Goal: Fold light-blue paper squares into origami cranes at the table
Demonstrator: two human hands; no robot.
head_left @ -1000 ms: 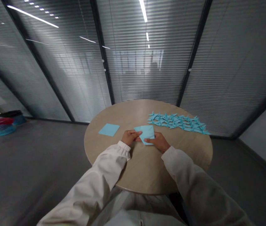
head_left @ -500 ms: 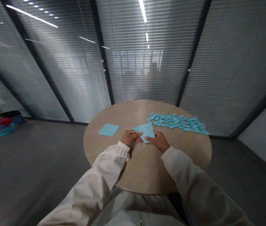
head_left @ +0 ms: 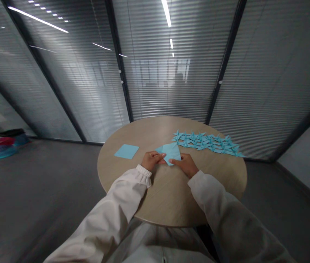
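Observation:
A partly folded sheet of light blue paper [head_left: 172, 150] is held between my two hands above the middle of the table. My left hand [head_left: 152, 160] pinches its left edge, thumb on top. On the right side, my right hand [head_left: 185, 163] grips the paper, its thumb lying across the lower corner and the other fingers hidden behind. Left of my hands, a flat square of the same blue paper [head_left: 127, 151] lies on the table. Several folded blue paper cranes [head_left: 207, 141] sit in rows beyond my right hand.
The round wooden table [head_left: 168, 204] has its near edge close to my body. Behind it stands a glass partition with blinds [head_left: 168, 98]. On the floor at far left are a red and blue basket [head_left: 0, 148] and a dark-rimmed bin [head_left: 18, 136].
Both hands stay in nearly the same place on the folded paper. The paper's lower corner has shifted very slightly. Everything else is unchanged.

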